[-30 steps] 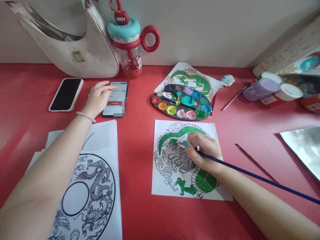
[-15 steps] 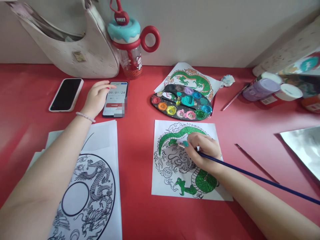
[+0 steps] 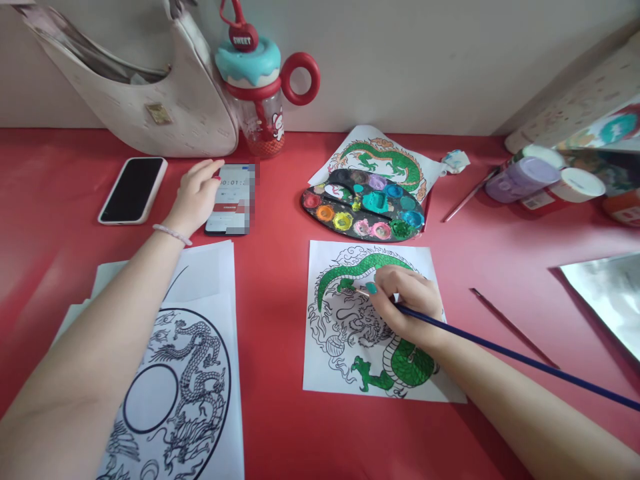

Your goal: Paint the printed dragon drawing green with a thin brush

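My right hand (image 3: 407, 300) is closed around a long blue-handled paintbrush (image 3: 500, 345). Its tip rests at the dragon's leg on a white sheet with a dragon drawing (image 3: 320, 360). Much of that dragon's body is painted green, while its head is bare line work. My left hand (image 3: 194, 197) lies with fingers extended at the left edge of a phone with a lit timer screen (image 3: 233, 200), its fingertips covering part of that edge. Beyond the sheet is a black paint palette (image 3: 363, 203) with wells of many colours, overlapping a finished dragon picture (image 3: 383, 152).
A second phone (image 3: 133, 191), a white handbag (image 3: 140, 117) and a drinking cup (image 3: 257, 100) stand at the back left. Printed sheets (image 3: 200, 347) lie under my left forearm. To the right are a thin brush (image 3: 515, 327), paint jars (image 3: 523, 177) and a silvery sheet (image 3: 607, 293).
My left fingers have drawn back left from over the phone's screen to its edge. My right hand and the paintbrush have hardly moved.
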`<action>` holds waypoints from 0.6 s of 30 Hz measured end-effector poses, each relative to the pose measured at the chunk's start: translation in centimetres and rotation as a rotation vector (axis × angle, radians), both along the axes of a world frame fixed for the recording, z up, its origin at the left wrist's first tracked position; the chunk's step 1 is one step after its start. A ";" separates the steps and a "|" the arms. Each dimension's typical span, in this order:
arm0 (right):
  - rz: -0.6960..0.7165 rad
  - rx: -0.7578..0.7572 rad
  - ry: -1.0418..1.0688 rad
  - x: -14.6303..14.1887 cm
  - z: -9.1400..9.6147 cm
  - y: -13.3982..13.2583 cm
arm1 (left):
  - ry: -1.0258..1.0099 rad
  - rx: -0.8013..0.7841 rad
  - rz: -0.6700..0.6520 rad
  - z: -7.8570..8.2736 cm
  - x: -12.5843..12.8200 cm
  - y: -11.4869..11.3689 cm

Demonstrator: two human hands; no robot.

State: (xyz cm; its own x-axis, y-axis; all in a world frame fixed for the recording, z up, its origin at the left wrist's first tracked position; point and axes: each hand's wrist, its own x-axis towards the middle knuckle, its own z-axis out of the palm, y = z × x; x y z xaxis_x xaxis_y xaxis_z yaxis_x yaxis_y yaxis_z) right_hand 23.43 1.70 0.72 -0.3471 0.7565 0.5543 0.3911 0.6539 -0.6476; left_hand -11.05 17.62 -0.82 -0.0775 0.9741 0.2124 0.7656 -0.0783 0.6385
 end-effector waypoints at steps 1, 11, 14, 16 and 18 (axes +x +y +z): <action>-0.003 -0.001 -0.002 0.0 0.0 0.0 | -0.003 0.003 -0.006 0.1 0.0 -0.1; -0.003 0.000 -0.008 0.0 0.0 0.0 | -0.107 0.072 -0.043 1.5 0.9 -1.1; -0.006 -0.007 -0.009 0.0 0.0 0.0 | -0.108 0.079 -0.025 1.6 0.9 -1.2; -0.011 -0.009 -0.005 0.0 0.0 0.0 | -0.101 0.075 -0.011 1.5 0.9 -1.2; -0.015 -0.011 -0.001 -0.1 0.0 0.0 | -0.103 0.082 0.001 1.6 0.9 -1.2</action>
State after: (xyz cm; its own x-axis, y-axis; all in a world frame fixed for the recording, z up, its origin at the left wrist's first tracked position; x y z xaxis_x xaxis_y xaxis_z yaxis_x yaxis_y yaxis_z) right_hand 23.38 1.66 0.75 -0.3359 0.7676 0.5458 0.4013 0.6409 -0.6544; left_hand -10.14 16.46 0.73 -0.1040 0.9538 0.2819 0.6962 -0.1326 0.7055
